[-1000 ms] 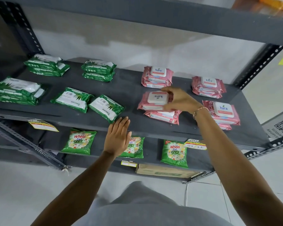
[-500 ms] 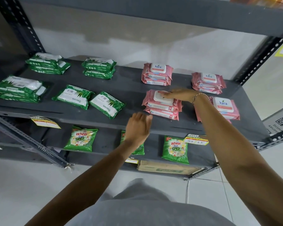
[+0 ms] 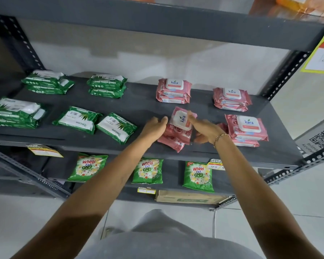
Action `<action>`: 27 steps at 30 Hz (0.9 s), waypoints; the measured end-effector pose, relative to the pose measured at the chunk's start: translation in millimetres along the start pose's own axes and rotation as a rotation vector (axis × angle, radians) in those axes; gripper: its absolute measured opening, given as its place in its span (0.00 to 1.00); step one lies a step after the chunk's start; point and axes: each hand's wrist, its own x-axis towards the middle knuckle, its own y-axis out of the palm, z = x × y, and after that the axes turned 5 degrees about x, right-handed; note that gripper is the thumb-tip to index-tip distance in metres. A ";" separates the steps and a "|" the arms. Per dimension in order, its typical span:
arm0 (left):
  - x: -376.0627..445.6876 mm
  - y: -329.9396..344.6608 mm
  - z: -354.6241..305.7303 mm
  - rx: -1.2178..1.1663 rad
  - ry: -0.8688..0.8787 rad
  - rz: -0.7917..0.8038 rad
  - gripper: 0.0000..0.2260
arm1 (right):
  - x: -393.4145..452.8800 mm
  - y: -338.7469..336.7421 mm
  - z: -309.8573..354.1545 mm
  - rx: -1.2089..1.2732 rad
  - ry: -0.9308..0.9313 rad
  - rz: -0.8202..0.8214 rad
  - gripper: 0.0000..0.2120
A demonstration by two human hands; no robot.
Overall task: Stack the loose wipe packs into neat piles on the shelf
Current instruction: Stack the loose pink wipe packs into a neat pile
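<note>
Head view: left hand (image 3: 154, 126) and right hand (image 3: 204, 128) fingers cup the skewed top pink pack (image 3: 181, 119) between them, squaring its pile; next, probably the two loose green packs (image 3: 95, 122) left of them.

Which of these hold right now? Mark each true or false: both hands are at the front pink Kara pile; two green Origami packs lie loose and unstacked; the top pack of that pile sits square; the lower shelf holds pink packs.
1. Both the left hand and the right hand are at the front pink Kara pile. True.
2. Two green Origami packs lie singly, unstacked. True.
3. The top Kara pack sits square. False: it is turned askew.
4. The lower shelf holds pink packs. False: green Wheel pouches.
</note>
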 end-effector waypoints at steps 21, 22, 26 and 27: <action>8.2 -5.3 16.8 -0.280 -0.042 0.225 0.30 | 15.5 -7.2 18.9 -0.127 -0.128 0.055 0.19; 11.0 -8.5 14.5 -0.254 -0.046 0.224 0.29 | 16.3 -4.1 17.0 -0.090 -0.128 0.027 0.21; 20.0 -18.2 7.5 -0.335 -0.090 0.281 0.24 | 16.9 3.7 11.0 0.076 -0.088 -0.017 0.22; 20.6 -19.2 7.0 -0.375 -0.089 0.303 0.23 | 16.6 3.4 10.7 0.111 -0.078 -0.009 0.21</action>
